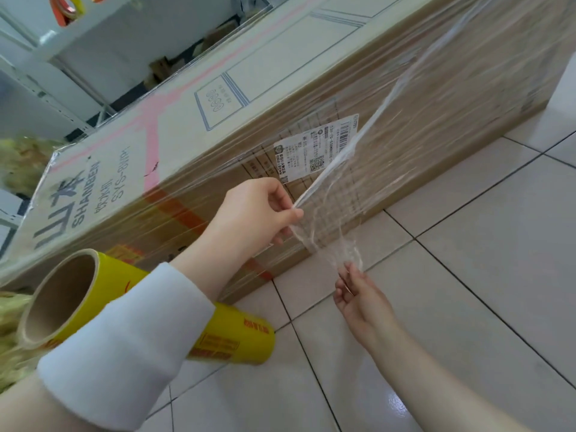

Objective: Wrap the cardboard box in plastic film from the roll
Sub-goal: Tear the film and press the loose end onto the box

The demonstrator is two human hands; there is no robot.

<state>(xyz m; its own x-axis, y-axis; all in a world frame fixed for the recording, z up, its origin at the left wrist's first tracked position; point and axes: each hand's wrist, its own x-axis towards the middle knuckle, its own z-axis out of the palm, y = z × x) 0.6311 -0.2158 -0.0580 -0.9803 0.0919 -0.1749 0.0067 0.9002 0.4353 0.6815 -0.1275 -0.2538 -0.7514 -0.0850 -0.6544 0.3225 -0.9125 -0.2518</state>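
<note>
1. A long cardboard box (280,126) is lying on its side on the white tiled floor (467,275), running from the lower left up toward the upper right of the view.
2. Clear plastic film is already lying in layers over the brown side of the box, covering a white shipping label (314,149) that is sitting under the wrap.
3. The pale top face of the box is showing printed lettering, pink lines and outlined panels.
4. A loose strand of film (358,141) is stretching away from the upper right part of the box, bunched into a narrow rope and slanting down toward the hands.
5. The left hand (258,216) is closing around this strand, pinching it between thumb and curled fingers just in front of the box's side; a white sleeve cuff (124,347) is covering the forearm behind it.
6. Below that pinch, the film is fanning out into a thin, ragged web that is hanging down to the right hand (358,294).
7. The right hand is staying loosely open, palm partly up, with its fingertips (349,269) touching the tattered lower end of the film rather than gripping it firmly.
8. The roll (237,341), yellow with red print and a brown cardboard core, is lying on the floor just beside the box, partly hidden under the left forearm.
9. White shelving (46,88) is standing behind the box.
</note>
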